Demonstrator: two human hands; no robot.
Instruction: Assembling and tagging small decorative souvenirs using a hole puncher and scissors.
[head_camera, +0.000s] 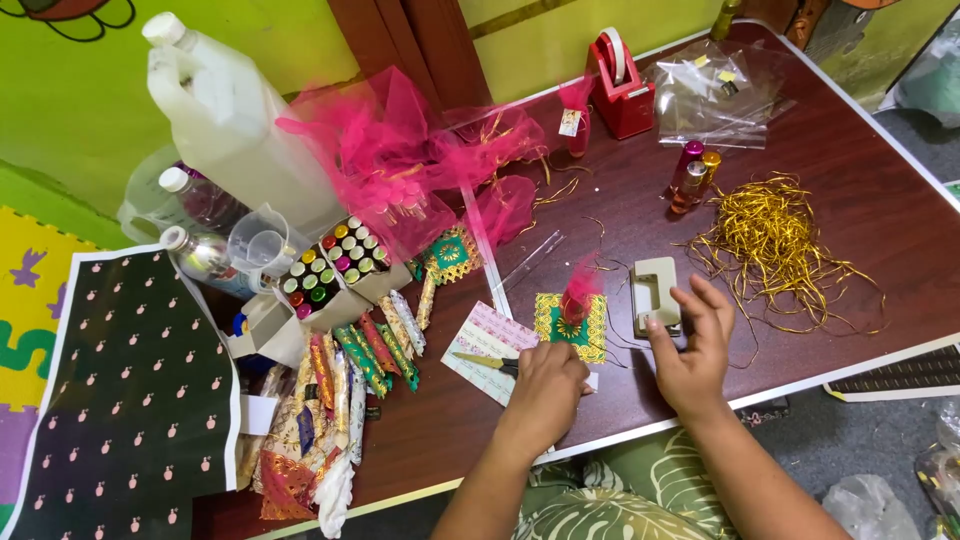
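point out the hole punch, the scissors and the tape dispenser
hole punch (655, 292), head view, its beige top.
scissors (484, 361), head view, the blades.
tape dispenser (622, 98), head view, its red body.

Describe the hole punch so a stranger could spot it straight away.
Start at the brown table and find the tangle of gold thread on its right side. Just left of it, touching the fingers of the right hand, lies the hole punch: the only plain beige, boxy thing among bright wrappings.

Bare table right of gold string, bottles crowding left
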